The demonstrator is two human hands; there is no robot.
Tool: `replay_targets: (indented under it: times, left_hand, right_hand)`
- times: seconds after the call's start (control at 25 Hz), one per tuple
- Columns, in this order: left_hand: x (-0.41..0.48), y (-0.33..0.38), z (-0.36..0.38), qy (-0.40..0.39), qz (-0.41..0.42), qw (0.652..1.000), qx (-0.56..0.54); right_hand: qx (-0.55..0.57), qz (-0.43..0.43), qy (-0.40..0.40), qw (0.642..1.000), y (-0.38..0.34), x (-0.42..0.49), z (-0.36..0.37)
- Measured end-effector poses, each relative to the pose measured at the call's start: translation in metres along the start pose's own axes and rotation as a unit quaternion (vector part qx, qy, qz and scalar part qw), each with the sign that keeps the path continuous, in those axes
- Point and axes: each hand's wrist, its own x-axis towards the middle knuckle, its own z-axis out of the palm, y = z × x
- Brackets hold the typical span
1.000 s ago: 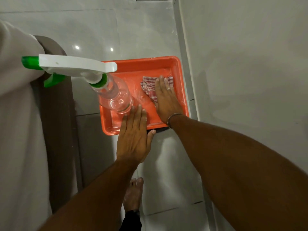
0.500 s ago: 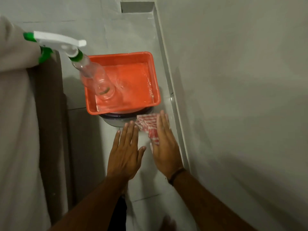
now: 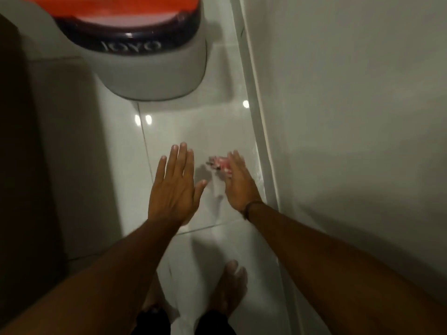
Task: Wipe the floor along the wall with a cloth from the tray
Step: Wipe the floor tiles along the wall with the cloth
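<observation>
The right hand point(image 3: 238, 183) is seen at about 3 o'clock of the frame's centre, laid palm down with fingers nearly straight on a red-and-white cloth point(image 3: 219, 163); the cloth is pressed against the floor point(image 3: 193, 131) under the fingertips, with a crumpled part left showing at 10 o'clock of the hand; no closed grip around it can be made out, and the hand and cloth are blurred. The cloth is placed just beside the pale skirting strip point(image 3: 260, 151) at the foot of the wall point(image 3: 350, 117), which is found at 3 o'clock of the hand. A dark band point(image 3: 251, 206) is worn at the right wrist.

The left hand point(image 3: 175, 189) is held flat and fully spread, fingers pointed to 12 o'clock, with nothing in it; whether the tile is touched by it cannot be told. It is kept near the right hand, at 9 o'clock of it, with a gap of glossy tile between them.

At 12 o'clock, at the top edge, the orange tray point(image 3: 108, 7) is partly seen, set on a grey stool point(image 3: 154, 68) with a dark rim bearing lettering; tray and cloth are well apart. A bare foot point(image 3: 231, 286) is seen on the floor at 6 o'clock; a dark upright surface point(image 3: 26, 165) is seen at 9 o'clock.
</observation>
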Motion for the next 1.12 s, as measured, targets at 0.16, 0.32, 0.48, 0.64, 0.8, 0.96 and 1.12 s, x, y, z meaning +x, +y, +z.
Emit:
replay_targets:
  times: [0.16,0.32,0.48,0.64,0.8,0.96,1.12]
  left_hand:
    - [0.047,-0.014,0.083,0.007,-0.015,1.000,-0.015]
    - [0.068,-0.042,0.163,0.023,-0.024,0.999,0.011]
    - [0.071,-0.055,0.193,0.110,-0.024,0.993,0.021]
    - [0.070,-0.054,0.192,0.124,-0.017,0.992,0.015]
    - [0.068,-0.059,0.197,0.136,-0.015,0.990,0.021]
    - [0.069,-0.058,0.199,0.142,-0.004,0.990,0.020]
    - [0.067,-0.059,0.201,0.144,-0.005,0.989,0.022]
  right_hand:
    - [-0.187,-0.070,0.041,0.979,0.059,0.066,0.047]
    - [-0.281,-0.104,0.087,0.950,0.103,0.085,0.097]
    - [-0.274,-0.146,0.191,0.931,0.100,0.125,0.093]
    - [-0.284,-0.107,0.208,0.930,0.085,0.189,0.033]
    - [-0.283,-0.102,0.209,0.930,0.080,0.202,0.023]
    - [-0.242,-0.089,0.212,0.943,0.090,0.183,0.026]
    - [-0.234,-0.070,0.224,0.944,0.113,0.136,0.050]
